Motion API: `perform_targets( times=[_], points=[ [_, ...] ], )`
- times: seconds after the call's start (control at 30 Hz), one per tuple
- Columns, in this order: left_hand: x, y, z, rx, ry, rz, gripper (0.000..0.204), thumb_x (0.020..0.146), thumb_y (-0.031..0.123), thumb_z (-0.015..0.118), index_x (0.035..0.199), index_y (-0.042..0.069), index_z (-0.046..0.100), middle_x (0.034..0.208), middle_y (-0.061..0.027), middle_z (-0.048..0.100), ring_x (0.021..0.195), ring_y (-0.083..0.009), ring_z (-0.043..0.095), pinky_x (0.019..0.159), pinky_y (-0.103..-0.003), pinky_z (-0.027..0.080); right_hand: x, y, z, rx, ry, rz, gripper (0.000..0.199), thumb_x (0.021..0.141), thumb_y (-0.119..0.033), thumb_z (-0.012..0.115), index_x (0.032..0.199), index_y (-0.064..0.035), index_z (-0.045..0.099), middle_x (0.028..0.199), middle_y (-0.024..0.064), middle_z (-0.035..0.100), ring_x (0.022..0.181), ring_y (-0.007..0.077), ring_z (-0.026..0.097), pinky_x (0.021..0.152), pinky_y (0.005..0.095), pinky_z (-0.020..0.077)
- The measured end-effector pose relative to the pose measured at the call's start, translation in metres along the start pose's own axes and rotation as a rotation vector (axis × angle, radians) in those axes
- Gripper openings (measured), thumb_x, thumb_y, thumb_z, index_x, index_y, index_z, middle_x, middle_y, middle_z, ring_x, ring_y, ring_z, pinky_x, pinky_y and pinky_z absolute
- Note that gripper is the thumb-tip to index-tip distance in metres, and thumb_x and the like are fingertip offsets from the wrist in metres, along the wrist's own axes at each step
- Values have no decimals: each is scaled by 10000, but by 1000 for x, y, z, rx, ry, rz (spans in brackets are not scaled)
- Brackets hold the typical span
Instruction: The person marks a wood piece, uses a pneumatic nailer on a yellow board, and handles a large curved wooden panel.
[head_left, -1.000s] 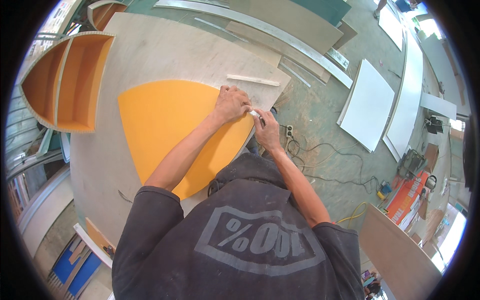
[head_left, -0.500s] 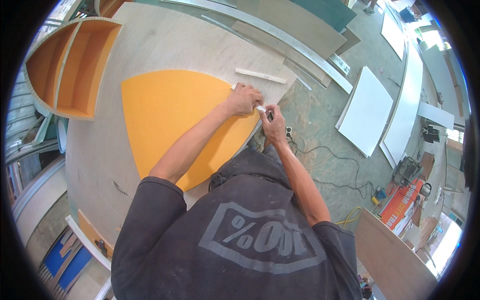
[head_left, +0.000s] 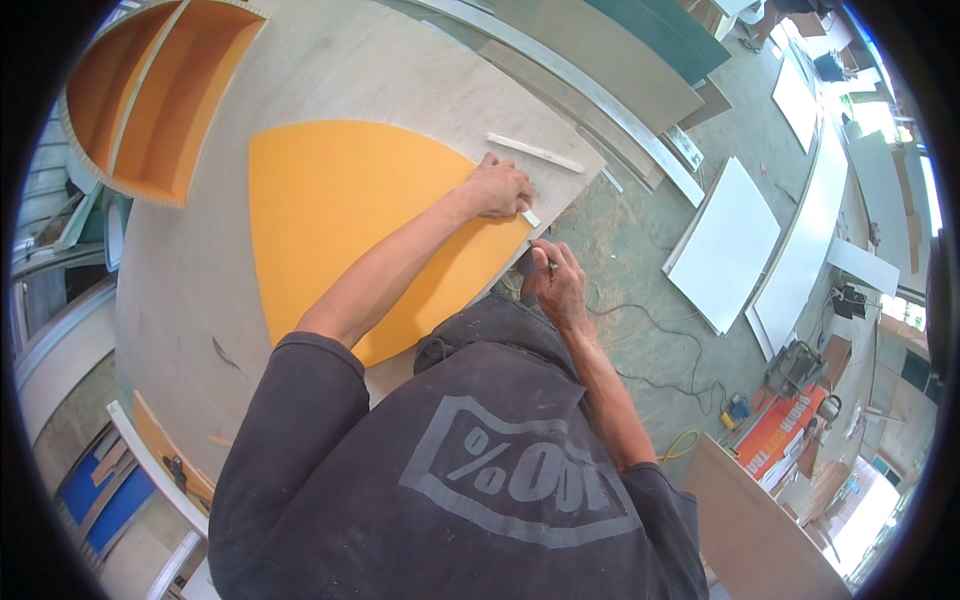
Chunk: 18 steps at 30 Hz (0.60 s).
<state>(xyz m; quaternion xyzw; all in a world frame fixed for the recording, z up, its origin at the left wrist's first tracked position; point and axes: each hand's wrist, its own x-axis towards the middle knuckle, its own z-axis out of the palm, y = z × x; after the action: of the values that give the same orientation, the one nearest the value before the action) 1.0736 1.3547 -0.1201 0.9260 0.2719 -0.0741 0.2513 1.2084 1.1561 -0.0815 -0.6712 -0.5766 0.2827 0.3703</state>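
A yellow panel (head_left: 360, 220) with curved edges lies flat on a pale wooden worktop. At its right corner, my left hand (head_left: 498, 190) presses down with curled fingers on a small white strip, mostly hidden; the strip's end (head_left: 531, 218) pokes out past the fingers. Just off the worktop's edge is my right hand (head_left: 561, 285), apart from the strip. Its fingers are closed around a small dark, thin object (head_left: 552, 266), too small to name. A longer white strip (head_left: 535, 153) lies on the worktop beyond my left hand.
An orange-lined curved shelf box (head_left: 165, 100) stands at the worktop's far left. Long boards (head_left: 590, 90) lie beyond the far edge. White panels (head_left: 725, 245) rest on the floor to the right, near a dark cable (head_left: 650, 312) and a wooden board (head_left: 765, 520).
My right hand has pulled away from the white strip's end, back toward my body, with the dark object still in it. My left hand stays on the strip at the panel's corner.
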Motion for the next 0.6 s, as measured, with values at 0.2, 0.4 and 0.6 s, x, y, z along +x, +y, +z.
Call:
perform_targets(
  times=[0.2,0.4,0.6],
  points=[
    [2,3,-10,-22,-49,-51,146,865,354,722,966,289,804,1134,37,691,1198,-234,560,1046,-493,348,10,4,17,-60,22,-125,266,1020,-155,614,1236,-2,643,1131,200,672,1033,382,666,869,452,544],
    [9,1,-17,-87,-105,-91,119,834,333,780,936,286,821,1077,19,727,1234,-248,556,1102,-541,308,22,11,31,-151,-7,-175,297,1007,-152,621,1266,-5,625,1157,191,669,1077,377,664,874,465,558],
    [18,5,-26,-50,-184,-77,148,802,331,791,935,279,829,1106,34,699,1244,-238,540,1081,-510,327,26,12,38,-263,-12,-196,323,1001,-162,623,1291,-20,615,1198,163,657,1084,351,670,864,447,577]
  ],
)
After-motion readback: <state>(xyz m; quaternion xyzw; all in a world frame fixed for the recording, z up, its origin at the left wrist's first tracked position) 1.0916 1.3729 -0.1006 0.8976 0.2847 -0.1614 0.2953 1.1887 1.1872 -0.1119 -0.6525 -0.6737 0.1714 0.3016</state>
